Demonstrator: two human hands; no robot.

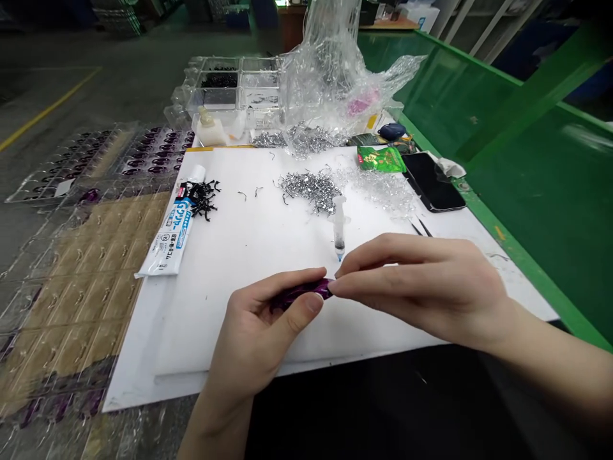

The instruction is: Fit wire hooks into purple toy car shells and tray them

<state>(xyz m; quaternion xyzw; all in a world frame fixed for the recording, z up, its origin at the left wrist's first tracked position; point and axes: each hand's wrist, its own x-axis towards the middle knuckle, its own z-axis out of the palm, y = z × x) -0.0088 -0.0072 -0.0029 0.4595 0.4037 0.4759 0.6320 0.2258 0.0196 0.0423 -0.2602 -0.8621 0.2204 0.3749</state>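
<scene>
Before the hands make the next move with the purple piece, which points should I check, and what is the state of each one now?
1. Left hand grips the purple piece between thumb and fingers: ok.
2. Right hand fingertips meet the piece's right end: ok.
3. Whether a small part is pinched in the right fingertips: cannot tell.
4. Syringe lies on the white board just behind the hands, tip toward them: ok.
5. Pile of silver hooks lies apart from the hands: ok.
6. Glue tube capped or open: cannot tell.
</scene>
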